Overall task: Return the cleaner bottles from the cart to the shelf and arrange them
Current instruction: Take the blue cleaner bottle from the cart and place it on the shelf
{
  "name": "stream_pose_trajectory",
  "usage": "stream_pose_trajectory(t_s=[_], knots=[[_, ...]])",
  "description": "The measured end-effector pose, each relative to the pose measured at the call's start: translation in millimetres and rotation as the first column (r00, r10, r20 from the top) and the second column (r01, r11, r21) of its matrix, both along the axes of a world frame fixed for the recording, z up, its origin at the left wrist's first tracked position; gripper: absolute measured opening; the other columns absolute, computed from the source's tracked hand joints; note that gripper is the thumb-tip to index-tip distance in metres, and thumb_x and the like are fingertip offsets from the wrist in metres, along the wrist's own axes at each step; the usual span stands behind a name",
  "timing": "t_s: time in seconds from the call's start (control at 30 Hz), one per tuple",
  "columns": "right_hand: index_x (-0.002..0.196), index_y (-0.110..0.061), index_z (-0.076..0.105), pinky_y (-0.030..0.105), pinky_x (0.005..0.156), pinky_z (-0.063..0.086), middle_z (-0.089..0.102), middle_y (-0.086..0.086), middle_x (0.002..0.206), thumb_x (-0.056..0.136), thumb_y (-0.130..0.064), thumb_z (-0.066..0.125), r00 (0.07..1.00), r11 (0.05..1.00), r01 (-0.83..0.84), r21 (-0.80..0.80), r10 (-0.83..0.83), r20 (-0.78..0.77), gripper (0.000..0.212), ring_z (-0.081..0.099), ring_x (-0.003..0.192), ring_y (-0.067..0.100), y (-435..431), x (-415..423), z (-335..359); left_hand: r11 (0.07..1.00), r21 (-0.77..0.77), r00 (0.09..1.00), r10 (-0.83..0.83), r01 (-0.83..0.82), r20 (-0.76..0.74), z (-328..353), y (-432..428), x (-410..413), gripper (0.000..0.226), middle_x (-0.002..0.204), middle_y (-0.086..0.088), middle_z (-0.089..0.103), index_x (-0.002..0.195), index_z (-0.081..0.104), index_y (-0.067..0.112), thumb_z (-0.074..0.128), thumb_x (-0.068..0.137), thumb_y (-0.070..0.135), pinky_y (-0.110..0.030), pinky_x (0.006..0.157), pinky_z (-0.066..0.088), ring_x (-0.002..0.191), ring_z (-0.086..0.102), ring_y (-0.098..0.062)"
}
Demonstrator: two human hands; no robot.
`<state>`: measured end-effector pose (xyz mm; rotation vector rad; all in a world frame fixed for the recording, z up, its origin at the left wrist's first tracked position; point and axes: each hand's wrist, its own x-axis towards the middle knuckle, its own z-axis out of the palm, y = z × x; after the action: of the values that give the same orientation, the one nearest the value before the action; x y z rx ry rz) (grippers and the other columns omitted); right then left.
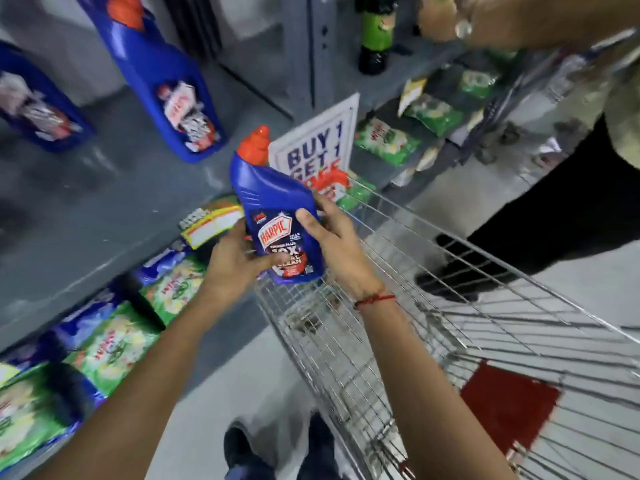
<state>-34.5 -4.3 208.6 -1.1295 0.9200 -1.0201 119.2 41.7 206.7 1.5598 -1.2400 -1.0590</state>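
A blue Harpic cleaner bottle (273, 206) with a red cap is held upright between both hands, above the front corner of the wire cart (433, 299). My left hand (235, 261) grips its lower left side. My right hand (332, 244) wraps its right side, thumb on the label. Two more blue cleaner bottles stand on the grey shelf (104, 209): one (159, 81) at upper middle, one (34, 102) at the far left. The cart basket looks bare apart from a red panel (509, 407).
Green and blue detergent packs (114, 341) fill the lower shelf at left. A "Buy 1 Get 1" sign (318, 143) stands behind the bottle. Another person in dark trousers (554, 216) stands at right, arm stretched across the top. A green-labelled dark bottle (375, 32) sits on the far shelf.
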Motion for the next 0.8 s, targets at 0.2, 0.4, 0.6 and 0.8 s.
stream_pose_trajectory(t_s=[0.2,0.4,0.6,0.8], knots=[[0.12,-0.014,0.053,0.042,0.095,0.049,0.062,0.013,0.113,0.09,-0.011,0.054,0.974,0.953,-0.223,-0.206,0.228,0.003,0.03,0.059,0.102,0.017,-26.4,99.6,57.5,0.957,-0.175,0.965,0.25,-0.233,0.084,36.8,0.2,100.6,0.057,0.086,0.008,0.066,0.112,0.053,0.006,0.08,0.062,0.003,-0.005,0.06,0.05,0.063,0.063,0.013],[0.128,0.001,0.045,0.017,0.097,0.044,0.056,0.01,0.123,0.092,-0.006,0.05,0.92,0.858,-0.391,-0.333,0.361,-0.152,0.037,0.053,0.111,0.009,-45.2,187.1,82.6,0.886,-0.295,0.903,0.408,-0.357,0.133,50.8,0.4,179.0,0.052,0.085,0.016,0.062,0.1,0.047,0.02,0.081,0.063,0.006,0.0,0.061,0.046,0.065,0.06,0.018],[0.126,0.004,0.044,0.017,0.094,0.046,0.054,0.024,0.131,0.094,-0.007,0.048,0.877,0.811,-0.478,-0.337,0.418,-0.238,0.034,0.054,0.12,0.027,-54.0,247.1,80.0,0.849,-0.323,0.868,0.478,-0.418,0.132,45.8,-0.3,231.9,0.053,0.085,0.013,0.063,0.098,0.047,0.019,0.082,0.06,0.003,-0.001,0.061,0.047,0.065,0.062,0.015],[0.128,0.004,0.042,0.008,0.084,0.048,0.054,0.023,0.132,0.095,-0.006,0.045,0.879,0.828,-0.477,-0.295,0.445,-0.172,0.035,0.055,0.114,0.019,-53.6,262.6,64.8,0.844,-0.302,0.839,0.51,-0.444,0.191,37.0,4.8,245.8,0.053,0.098,-0.015,0.068,0.098,0.051,0.012,0.086,0.058,0.013,-0.04,0.077,0.055,0.079,0.065,-0.022]])
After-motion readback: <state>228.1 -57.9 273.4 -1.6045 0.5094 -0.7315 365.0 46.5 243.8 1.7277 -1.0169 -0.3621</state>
